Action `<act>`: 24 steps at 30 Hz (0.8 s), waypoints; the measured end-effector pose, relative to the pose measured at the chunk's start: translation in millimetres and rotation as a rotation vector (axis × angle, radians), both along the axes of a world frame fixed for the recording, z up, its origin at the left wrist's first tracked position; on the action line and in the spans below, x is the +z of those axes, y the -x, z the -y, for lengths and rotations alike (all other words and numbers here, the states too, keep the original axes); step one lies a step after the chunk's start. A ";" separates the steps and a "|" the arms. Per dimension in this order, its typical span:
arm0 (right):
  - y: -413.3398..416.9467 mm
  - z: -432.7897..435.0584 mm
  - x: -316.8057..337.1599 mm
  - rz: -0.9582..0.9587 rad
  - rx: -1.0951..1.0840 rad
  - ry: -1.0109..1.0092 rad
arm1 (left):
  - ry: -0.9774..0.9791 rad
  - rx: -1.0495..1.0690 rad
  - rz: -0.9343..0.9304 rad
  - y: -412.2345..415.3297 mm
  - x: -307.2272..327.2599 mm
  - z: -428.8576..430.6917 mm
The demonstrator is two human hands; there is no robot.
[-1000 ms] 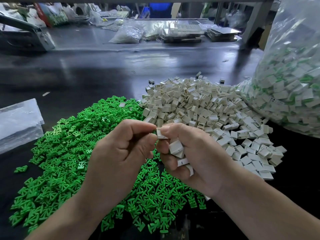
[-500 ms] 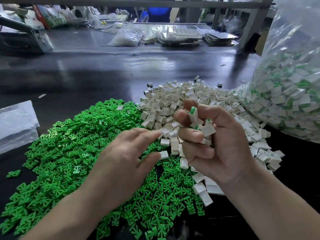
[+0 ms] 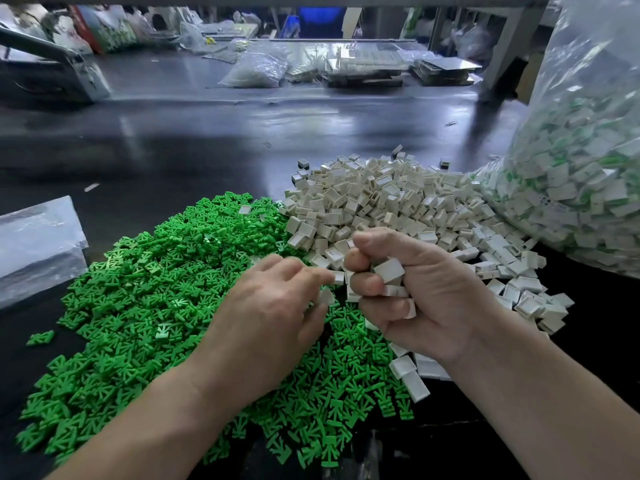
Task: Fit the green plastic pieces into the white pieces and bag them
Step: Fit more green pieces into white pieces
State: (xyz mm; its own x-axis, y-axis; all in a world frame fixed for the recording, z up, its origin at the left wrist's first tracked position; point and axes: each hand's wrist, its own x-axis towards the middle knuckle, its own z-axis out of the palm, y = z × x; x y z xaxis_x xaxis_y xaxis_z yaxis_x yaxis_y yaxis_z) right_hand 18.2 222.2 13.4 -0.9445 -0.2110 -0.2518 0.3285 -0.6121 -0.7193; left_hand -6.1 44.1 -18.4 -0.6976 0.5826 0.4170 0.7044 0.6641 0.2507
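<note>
My right hand (image 3: 415,292) clenches several white pieces (image 3: 389,270), the top one's flat face tilted up, above the green pile (image 3: 149,289). My left hand (image 3: 270,317) hovers beside it, its grip too blurred to tell.

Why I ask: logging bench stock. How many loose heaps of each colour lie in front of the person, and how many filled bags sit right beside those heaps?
Green heap: 1
White heap: 1
Filled clear bag: 1
Total: 3
</note>
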 end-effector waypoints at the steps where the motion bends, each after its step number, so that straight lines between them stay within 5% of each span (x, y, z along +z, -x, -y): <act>1: -0.1 0.4 0.1 0.003 -0.001 -0.040 | -0.065 0.039 0.030 -0.4 1.9 0.8; 12: -10.1 12.8 -4.8 -0.228 0.039 -0.518 | -0.759 0.079 0.548 -9.9 18.7 11.9; 18: -15.3 17.9 -11.2 -0.534 -0.038 -0.891 | -0.828 0.009 0.797 -9.2 12.5 9.1; 24: -15.4 17.2 -5.8 -0.488 -0.032 -0.833 | -0.804 -0.057 0.823 -7.6 15.4 13.0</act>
State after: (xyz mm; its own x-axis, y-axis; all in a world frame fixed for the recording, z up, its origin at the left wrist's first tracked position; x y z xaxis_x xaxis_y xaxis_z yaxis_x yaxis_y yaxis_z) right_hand 33.6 205.0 7.6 -0.9870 -0.1146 0.1127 -0.1296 0.1528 -0.9797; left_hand 1.5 31.0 -3.0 -0.9122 0.3941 0.1124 0.1545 0.0766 0.9850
